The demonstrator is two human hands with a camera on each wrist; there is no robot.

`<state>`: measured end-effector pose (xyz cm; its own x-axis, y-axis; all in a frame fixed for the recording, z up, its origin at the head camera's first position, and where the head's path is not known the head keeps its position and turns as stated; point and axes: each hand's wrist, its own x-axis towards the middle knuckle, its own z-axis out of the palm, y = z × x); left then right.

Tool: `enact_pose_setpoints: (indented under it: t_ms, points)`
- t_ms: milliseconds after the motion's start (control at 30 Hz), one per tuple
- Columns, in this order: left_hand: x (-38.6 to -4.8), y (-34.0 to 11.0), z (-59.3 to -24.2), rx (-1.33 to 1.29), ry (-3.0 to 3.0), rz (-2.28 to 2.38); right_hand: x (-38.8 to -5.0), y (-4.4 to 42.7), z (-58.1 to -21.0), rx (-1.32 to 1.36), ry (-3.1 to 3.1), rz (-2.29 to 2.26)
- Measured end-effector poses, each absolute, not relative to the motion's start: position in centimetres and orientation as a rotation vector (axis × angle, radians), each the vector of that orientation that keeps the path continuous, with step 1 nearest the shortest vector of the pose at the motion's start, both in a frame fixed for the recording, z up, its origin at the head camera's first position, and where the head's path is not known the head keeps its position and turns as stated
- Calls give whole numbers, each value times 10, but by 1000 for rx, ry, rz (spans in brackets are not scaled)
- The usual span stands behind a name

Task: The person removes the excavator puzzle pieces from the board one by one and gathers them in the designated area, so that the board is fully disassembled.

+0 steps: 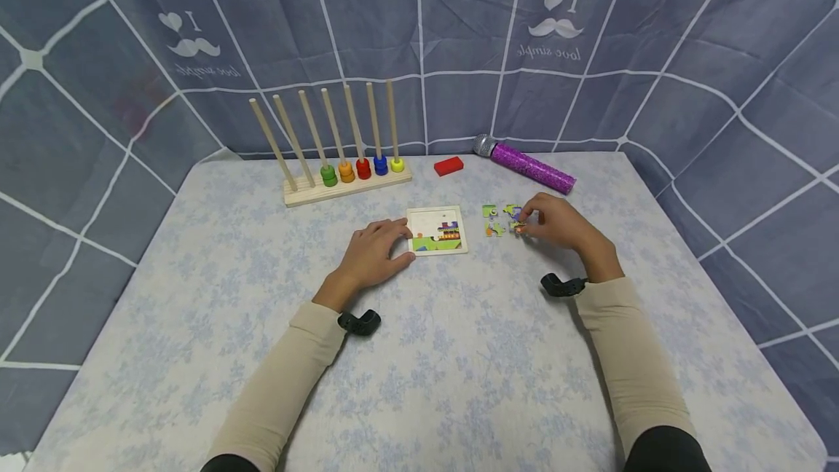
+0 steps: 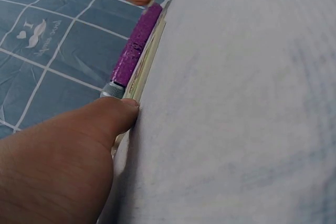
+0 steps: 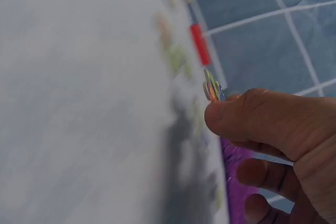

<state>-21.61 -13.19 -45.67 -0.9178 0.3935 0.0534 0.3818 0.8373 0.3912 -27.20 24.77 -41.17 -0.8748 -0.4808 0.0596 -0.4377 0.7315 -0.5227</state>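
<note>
Pinching puzzle piece (image 3: 211,85), "love simple" (image 1: 549,53) mirrored behind

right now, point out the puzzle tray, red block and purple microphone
puzzle tray (image 1: 426,223): head view, bare upper part of its base
red block (image 1: 448,166): head view, top face
purple microphone (image 1: 533,167): head view, middle of its handle

"Where on the bench (image 1: 419,355) do we have the tray (image 1: 429,222)?"
"Just right of the left fingers (image 1: 396,229), with joined pieces (image 1: 448,237) inside, mostly toward its near side."
"And the loose pieces (image 1: 489,210)?"
"We see those left of the right fingers (image 1: 539,202), between them and the tray; the held piece (image 3: 211,86) sits within those fingers."
"What do we find farther back?"
"Beyond the left fingers, the peg rack (image 1: 347,188), rings (image 1: 363,169) low on its pegs (image 1: 352,119); beyond the right fingers, the microphone (image 1: 527,166); between rack and microphone, the block (image 1: 448,166). Behind everything, the curtain (image 1: 468,28)."
</note>
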Motion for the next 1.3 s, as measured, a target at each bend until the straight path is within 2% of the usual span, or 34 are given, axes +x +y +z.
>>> enact_pose_setpoints:
  t_ms: [333,1033,1300]
  points:
    - [-215,-133,-454,632,2980,622,-269,260,-435,-847,2804,-949]
    - [-215,-134,-455,632,2979,628,-269,259,-437,-752,2777,-942]
    - [-216,-133,-454,640,2980,627,-268,259,-428,-757,2731,-1088]
